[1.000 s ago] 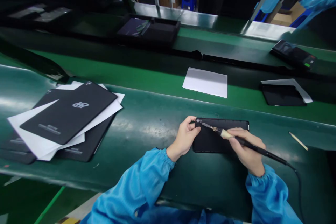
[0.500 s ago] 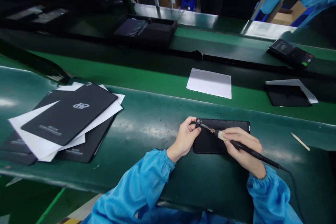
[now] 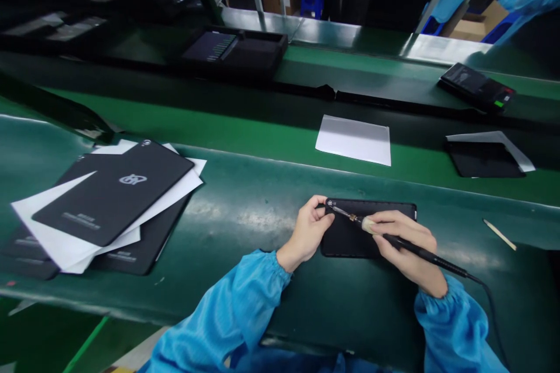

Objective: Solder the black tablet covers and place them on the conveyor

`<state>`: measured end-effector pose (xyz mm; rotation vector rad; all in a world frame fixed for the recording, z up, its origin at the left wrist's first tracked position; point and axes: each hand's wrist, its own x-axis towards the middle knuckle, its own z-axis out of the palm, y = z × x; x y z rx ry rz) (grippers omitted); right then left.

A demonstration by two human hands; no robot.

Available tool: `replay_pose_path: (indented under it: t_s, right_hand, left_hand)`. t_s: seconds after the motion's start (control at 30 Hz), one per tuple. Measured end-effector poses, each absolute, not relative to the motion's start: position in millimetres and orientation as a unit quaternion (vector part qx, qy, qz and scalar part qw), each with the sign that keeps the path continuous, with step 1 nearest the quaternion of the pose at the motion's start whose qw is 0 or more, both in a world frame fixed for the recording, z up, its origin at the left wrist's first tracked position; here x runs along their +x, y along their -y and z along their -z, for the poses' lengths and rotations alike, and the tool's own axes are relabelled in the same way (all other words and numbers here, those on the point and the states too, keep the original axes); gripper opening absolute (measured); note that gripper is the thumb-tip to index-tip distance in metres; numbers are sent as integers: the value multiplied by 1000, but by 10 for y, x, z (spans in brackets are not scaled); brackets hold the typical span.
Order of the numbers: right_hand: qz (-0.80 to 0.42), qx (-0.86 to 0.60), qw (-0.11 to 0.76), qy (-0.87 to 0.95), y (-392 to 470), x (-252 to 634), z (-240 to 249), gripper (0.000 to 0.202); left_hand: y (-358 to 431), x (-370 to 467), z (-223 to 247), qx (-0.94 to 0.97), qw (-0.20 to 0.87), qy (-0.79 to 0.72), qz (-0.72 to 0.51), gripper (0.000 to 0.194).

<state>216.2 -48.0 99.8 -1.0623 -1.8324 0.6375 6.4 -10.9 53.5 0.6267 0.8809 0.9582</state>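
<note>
A black tablet back cover (image 3: 350,239) lies on the green bench in front of me, its rimmed inner side up. My left hand (image 3: 308,232) pinches its upper left corner between thumb and fingers. In my right hand (image 3: 406,245) is a soldering iron (image 3: 426,254), held like a pen, with its cord trailing off to the lower right. The iron's metal tip points at the small camera hole in that same corner, close to my left fingertips. Whether the tip touches the cover, I cannot tell.
Left on the bench is a pile of black tablet covers (image 3: 109,204) with white sheets between. A thin wooden stick (image 3: 499,234) lies to the right. Beyond, a green belt carries a white sheet (image 3: 353,140) and another black cover (image 3: 485,159). A dark tray (image 3: 262,49) stands behind.
The hands, cover and iron hold almost the same pose. On the belt, the white sheet and black cover have shifted slightly right; items on the far track have shifted slightly left.
</note>
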Motion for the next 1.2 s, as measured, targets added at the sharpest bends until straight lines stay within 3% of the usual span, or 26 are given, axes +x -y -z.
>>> replay_pose_path:
  t_s: [0.83,1.2]
  right_hand:
    - [-270,-434,432,743,336,2185,-1099,15]
    - [-243,-468,488,696,475,2155,-942,16]
  left_hand:
    - [128,71,-528,299,744,-412,-433,37]
    - [121,63,-560,294,746,-415,-430,38]
